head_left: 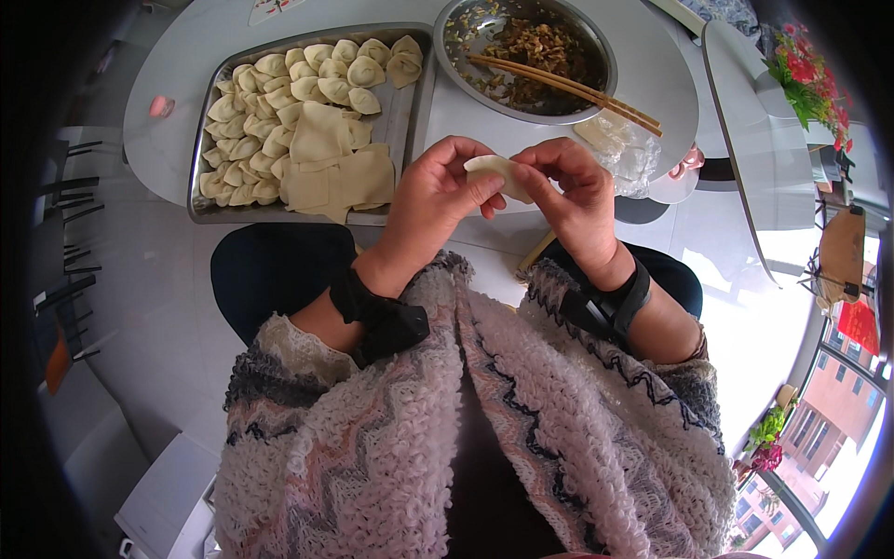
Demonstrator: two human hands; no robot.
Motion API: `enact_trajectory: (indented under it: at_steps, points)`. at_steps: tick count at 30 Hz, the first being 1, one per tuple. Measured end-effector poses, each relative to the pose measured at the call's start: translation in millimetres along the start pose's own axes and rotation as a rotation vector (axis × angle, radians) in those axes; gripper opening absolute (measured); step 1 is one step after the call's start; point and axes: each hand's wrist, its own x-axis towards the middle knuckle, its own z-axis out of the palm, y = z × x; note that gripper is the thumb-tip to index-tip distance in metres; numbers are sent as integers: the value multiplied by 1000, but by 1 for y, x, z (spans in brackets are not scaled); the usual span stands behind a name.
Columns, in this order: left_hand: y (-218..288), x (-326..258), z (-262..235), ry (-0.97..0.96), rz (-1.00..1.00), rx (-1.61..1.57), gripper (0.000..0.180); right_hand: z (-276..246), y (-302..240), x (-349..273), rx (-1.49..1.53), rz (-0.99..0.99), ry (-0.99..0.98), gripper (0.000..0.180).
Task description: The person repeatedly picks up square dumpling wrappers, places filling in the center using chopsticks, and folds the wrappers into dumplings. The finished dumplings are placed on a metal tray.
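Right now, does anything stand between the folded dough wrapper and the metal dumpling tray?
Only the left hand, pinching the folded dough wrapper with the right hand, lies toward the metal dumpling tray; nothing else visible.

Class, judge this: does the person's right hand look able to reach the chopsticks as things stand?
Probably yes: the chopsticks lie over the rim of the bowl, beyond the right hand, uncovered. But that hand holds dough, so it would likely need to let go first.

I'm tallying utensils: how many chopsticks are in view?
2: the chopsticks lie side by side, tips over the metal bowl, other ends past its lower-right rim. None seem hidden.
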Motion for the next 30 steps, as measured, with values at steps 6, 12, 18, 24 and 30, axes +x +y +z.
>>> enact_trajectory:
  at_steps: [6,12,18,24,30]
  points:
    - [-2,0,1,6,-15,-32,19,2,0,-1,-7,38,20,4]
    - [-2,0,0,-4,-33,5,19,1,-4,-1,-50,99,4,7]
    - [-1,0,0,2,-14,4,19,5,1,2,41,5,74,8]
    - [-1,-1,1,-2,-28,2,19,4,1,1,25,-27,48,10]
    - [-2,0,2,-11,-38,15,18,5,3,1,21,-29,46,10]
